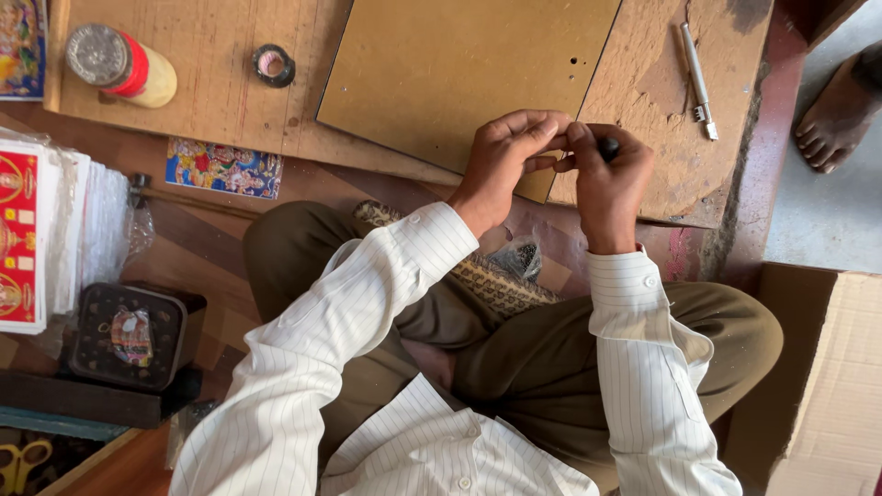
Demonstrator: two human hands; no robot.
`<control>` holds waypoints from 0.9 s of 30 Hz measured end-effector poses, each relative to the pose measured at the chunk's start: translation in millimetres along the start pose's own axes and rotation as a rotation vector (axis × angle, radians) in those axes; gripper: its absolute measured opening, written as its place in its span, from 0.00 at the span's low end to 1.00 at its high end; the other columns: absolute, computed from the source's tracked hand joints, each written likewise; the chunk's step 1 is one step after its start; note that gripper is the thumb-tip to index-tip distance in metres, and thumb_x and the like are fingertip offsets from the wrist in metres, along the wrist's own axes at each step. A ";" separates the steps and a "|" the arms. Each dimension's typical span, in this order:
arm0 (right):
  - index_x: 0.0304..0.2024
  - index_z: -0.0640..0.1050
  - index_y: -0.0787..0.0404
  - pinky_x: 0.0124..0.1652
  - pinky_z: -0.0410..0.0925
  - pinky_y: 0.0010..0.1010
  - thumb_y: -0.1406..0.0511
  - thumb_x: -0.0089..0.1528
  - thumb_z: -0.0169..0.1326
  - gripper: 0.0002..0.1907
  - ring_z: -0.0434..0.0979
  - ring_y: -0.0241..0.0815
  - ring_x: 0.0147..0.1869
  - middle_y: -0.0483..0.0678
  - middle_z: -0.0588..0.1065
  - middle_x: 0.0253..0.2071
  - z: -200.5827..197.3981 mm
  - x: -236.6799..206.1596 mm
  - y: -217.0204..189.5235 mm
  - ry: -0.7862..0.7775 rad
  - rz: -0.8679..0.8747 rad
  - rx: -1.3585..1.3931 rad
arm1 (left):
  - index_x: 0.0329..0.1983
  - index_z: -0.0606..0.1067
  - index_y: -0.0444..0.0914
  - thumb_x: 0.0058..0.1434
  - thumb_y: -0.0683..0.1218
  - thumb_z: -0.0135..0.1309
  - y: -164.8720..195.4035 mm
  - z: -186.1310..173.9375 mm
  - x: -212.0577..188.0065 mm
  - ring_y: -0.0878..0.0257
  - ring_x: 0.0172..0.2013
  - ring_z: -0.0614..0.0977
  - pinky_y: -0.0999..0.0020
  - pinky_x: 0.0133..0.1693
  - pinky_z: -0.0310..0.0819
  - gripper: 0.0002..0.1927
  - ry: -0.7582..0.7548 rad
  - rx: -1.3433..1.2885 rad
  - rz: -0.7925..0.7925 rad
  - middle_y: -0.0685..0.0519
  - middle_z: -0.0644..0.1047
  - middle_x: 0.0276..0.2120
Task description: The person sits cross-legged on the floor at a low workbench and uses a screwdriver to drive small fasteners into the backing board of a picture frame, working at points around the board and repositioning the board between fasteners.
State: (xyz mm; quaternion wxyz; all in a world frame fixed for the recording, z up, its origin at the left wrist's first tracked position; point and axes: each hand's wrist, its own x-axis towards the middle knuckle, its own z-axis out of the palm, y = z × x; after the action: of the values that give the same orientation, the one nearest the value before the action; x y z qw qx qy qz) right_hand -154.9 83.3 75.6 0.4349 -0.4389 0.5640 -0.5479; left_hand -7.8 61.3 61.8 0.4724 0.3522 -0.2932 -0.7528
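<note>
1. Sleeves [367, 303] of a white pinstriped shirt are sitting closest to the lens, with the person's olive trousers [551, 358] folded cross-legged under them.
2. Both hands are meeting just over the near edge of the brown board [459, 64]. Right hand [608, 179] is curling shut around a small dark object [609, 147], only its tip is poking out so can't say what it is.
3. Left hand [505, 152] is pinching its fingertips against the right hand's fingers, closed on something too small to make out.
4. Board is lying on a worn wooden surface [661, 138], and a white pen-like tool [698, 78] is resting off to the right of the hands.
5. Further out: black tape roll [273, 65] and a yellow bottle with a red band [124, 64] lying on its side at the far left.
6. Stack of colourful prints [37, 234] is piling up on the left, cardboard box [827, 386] on the right.
</note>
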 end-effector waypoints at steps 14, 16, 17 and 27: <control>0.36 0.82 0.67 0.23 0.59 0.25 0.66 0.63 0.62 0.08 0.68 0.32 0.24 0.45 0.75 0.27 -20.9 11.2 39.7 0.043 0.340 -0.015 | 0.56 0.70 0.27 0.46 0.54 0.75 111.0 -148.3 72.7 0.40 0.57 0.73 0.45 0.54 0.69 0.42 0.713 1.447 0.195 0.34 0.73 0.55; 0.36 0.81 0.66 0.23 0.59 0.25 0.66 0.63 0.61 0.08 0.68 0.32 0.24 0.45 0.76 0.26 -23.6 12.0 32.7 0.066 0.365 0.083 | 0.50 0.73 0.26 0.48 0.49 0.73 127.6 -147.5 74.3 0.47 0.51 0.79 0.54 0.53 0.74 0.33 0.582 1.187 0.170 0.37 0.77 0.50; 0.36 0.81 0.66 0.23 0.58 0.24 0.66 0.63 0.61 0.08 0.68 0.31 0.24 0.45 0.76 0.27 -25.8 10.5 25.6 0.076 0.378 0.139 | 0.48 0.75 0.26 0.48 0.44 0.71 139.3 -144.0 74.0 0.50 0.47 0.82 0.55 0.50 0.77 0.28 0.500 0.994 0.158 0.39 0.80 0.47; 0.36 0.77 0.70 0.27 0.60 0.27 0.68 0.66 0.57 0.09 0.68 0.38 0.28 0.49 0.72 0.28 -53.4 -126.3 -98.1 -0.026 0.119 0.530 | 0.48 0.79 0.28 0.62 0.36 0.69 312.2 13.8 -130.5 0.63 0.40 0.82 0.66 0.46 0.78 0.14 0.116 1.353 0.704 0.47 0.82 0.41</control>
State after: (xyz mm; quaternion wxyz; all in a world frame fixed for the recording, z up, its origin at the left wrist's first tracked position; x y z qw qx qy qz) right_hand -175.1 217.2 176.0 0.5733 -0.2830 0.4202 -0.6440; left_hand 178.5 63.4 344.6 0.3805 0.4897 -0.7599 -0.1947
